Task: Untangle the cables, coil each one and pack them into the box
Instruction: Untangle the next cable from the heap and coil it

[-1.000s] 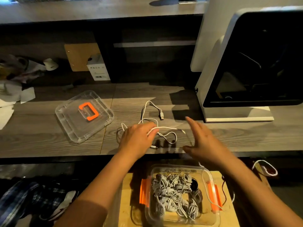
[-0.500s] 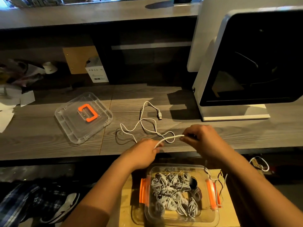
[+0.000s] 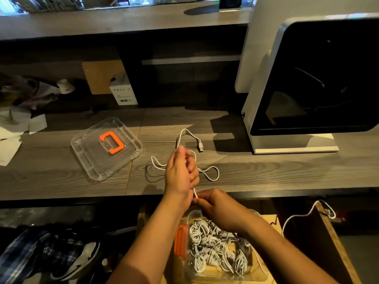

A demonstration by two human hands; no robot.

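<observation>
Where the view is nearest, a clear plastic box (image 3: 254,261) sits on a tan wooden surface (image 3: 270,220) below the desk edge. It has an orange latch (image 3: 180,242) on its left side and is packed with coiled grey-white cables (image 3: 213,247). Right hand (image 3: 217,206) just above the box's far rim: fingertips pinch one end of a white USB cable (image 3: 213,175). Cable runs up from that pinch into the left hand (image 3: 180,175), raised over the desk front, fingers curled round it. Beyond, the rest of the cable lies loose on the wood-grain desk (image 3: 266,173) in open loops, one on each side of the hand. Its USB plug (image 3: 200,147) rests farther back, free. Left of the cable, well apart: clear lid (image 3: 88,158), orange handle (image 3: 111,141) up, flat on the desk. Far right: large white machine (image 3: 258,103) with a dark window. At the back, a small white carton (image 3: 123,94).
</observation>
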